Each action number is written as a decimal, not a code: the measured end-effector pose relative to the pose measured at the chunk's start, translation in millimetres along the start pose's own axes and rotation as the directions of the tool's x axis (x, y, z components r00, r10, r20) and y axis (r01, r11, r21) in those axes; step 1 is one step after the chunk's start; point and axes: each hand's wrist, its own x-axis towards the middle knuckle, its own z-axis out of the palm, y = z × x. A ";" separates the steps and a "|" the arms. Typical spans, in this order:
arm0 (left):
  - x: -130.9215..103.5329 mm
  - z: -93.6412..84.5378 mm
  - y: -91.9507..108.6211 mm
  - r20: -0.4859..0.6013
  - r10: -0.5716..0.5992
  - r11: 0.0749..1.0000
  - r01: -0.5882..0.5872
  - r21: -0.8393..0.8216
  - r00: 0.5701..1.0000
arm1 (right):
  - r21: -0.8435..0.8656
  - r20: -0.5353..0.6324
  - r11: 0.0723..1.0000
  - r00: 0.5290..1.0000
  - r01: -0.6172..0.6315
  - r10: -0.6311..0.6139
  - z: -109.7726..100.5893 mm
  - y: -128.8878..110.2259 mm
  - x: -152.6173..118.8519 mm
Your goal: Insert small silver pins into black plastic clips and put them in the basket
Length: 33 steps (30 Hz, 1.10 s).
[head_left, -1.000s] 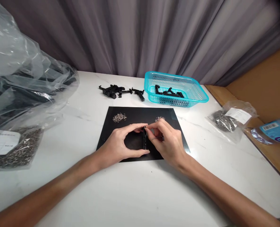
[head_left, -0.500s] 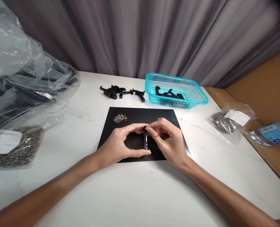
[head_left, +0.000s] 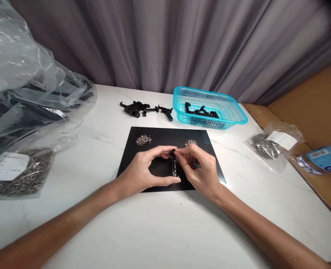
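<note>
Above a black mat [head_left: 159, 185], my left hand [head_left: 143, 168] holds a narrow black plastic part [head_left: 174, 164] between its thumb at the near end and its fingers at the far end. My right hand [head_left: 200, 168] is closed at the part's far end, thumb and index finger pinched together there. A thin metal piece [head_left: 186, 163] shows between the fingers of my right hand. Whatever is at the pinching fingertips is too small to make out. Small metal pieces lie on the mat in a left pile [head_left: 143, 140] and a right pile [head_left: 191, 142].
Black plastic parts [head_left: 136, 108] lie behind the mat, beside a blue basket [head_left: 210, 121] with similar parts. Bags of metal pieces lie at left [head_left: 25, 175] and right [head_left: 266, 145]. A large clear bag [head_left: 42, 82] fills the back left, and cardboard [head_left: 308, 97] stands at right.
The whole view has shifted slightly. My right fingers have moved a little at the part's far end, and more of the right metal pile shows. My left hand keeps its hold.
</note>
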 end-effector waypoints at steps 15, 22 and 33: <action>-0.8 -0.2 4.1 -0.003 -0.034 0.994 0.034 0.108 0.999 | -0.299 0.059 0.944 0.990 0.137 -0.125 2.4 0.7 -7.6; 0.3 -1.1 1.6 -0.009 -0.028 0.997 0.028 0.075 1.000 | -0.171 0.145 0.981 0.987 0.090 -0.066 -3.7 -7.1 -7.2; 2.9 -3.3 2.7 0.027 -0.108 0.994 0.109 -0.025 0.994 | 0.016 0.087 0.996 0.993 -0.088 0.086 -35.2 -0.4 16.0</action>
